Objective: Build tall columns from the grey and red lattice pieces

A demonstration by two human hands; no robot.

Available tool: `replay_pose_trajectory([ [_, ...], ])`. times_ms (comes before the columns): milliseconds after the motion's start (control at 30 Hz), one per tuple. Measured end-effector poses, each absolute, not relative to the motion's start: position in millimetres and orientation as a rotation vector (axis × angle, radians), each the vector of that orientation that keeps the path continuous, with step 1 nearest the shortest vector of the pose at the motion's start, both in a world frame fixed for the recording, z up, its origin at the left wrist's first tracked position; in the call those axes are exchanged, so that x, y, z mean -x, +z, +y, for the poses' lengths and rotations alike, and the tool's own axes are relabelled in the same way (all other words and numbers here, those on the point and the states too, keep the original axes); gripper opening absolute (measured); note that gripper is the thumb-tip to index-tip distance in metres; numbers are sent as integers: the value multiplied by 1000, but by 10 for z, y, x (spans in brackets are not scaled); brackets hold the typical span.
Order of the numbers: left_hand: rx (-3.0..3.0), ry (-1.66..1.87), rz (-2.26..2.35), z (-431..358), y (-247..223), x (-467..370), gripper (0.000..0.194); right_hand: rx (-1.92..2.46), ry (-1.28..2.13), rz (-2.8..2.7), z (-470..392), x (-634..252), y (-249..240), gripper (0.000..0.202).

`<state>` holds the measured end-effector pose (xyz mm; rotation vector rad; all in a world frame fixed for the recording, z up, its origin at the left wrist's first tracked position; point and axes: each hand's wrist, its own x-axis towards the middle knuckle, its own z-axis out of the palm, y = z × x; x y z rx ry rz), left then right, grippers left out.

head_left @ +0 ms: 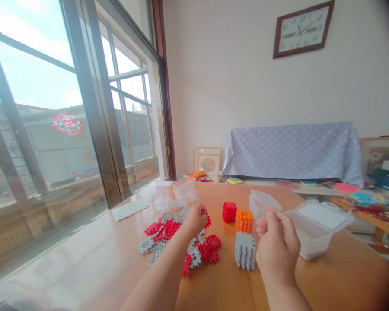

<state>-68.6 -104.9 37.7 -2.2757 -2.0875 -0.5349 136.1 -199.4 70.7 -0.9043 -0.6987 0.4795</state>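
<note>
Pieces (164,231) of latticed plastic, likely light, stiff and best taken by their notched rims, lie heaped left of the middle of the surface (220,287), the bunched left hand (197,217) over them and the curled right hand (277,248) beside the gray stack (245,251). I cannot tell whether either pinches anything. Open room lies toward the left edge.
</note>
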Motion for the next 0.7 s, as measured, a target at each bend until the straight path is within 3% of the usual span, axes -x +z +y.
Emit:
replay_pose_trajectory([
  [200, 2227, -498, -2058, -1323, 415, 741, 33, 913, 488, -705, -1994, -1366, 713, 36],
  [333, 2516, -267, -1864, -1530, 264, 500, 48, 901, 486, -713, -1997, -1370, 710, 35],
  [500, 2483, -238, -1895, -1593, 155, 419, 31, 911, 486, -704, -1986, -1378, 686, 35],
  [700, 2198, -414, -2131, -1564, 280, 703, 33, 880, 471, -703, -1958, -1381, 669, 30],
])
